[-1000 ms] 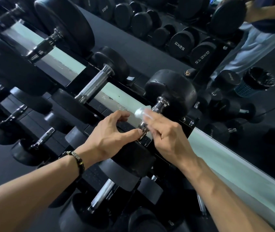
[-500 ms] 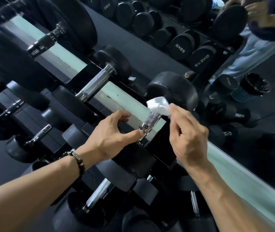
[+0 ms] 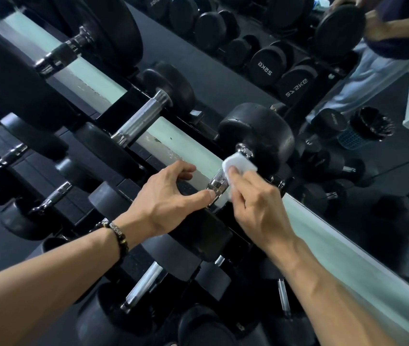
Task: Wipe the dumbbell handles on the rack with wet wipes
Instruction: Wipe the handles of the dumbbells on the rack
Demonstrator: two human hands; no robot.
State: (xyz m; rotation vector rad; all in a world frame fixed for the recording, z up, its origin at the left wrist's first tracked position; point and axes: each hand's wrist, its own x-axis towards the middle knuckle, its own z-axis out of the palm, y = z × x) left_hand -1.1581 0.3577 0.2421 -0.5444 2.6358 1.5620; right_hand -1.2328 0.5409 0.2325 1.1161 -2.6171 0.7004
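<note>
The right hand [image 3: 255, 208] is pressing a soft, limp white wet wipe [image 3: 239, 166] around the knurled chrome dumbbell handle [image 3: 219, 182] on the black rack [image 3: 123, 108], while the left hand [image 3: 171, 196], loosely curled, is steadying the heavy, probably immovable weight.

Both forearms reach forward. The left hand [image 3: 168, 196] rests spread, thumb extended; the right hand [image 3: 255, 203] curls its fingers [image 3: 236, 181], pinching and pressing down.
</note>
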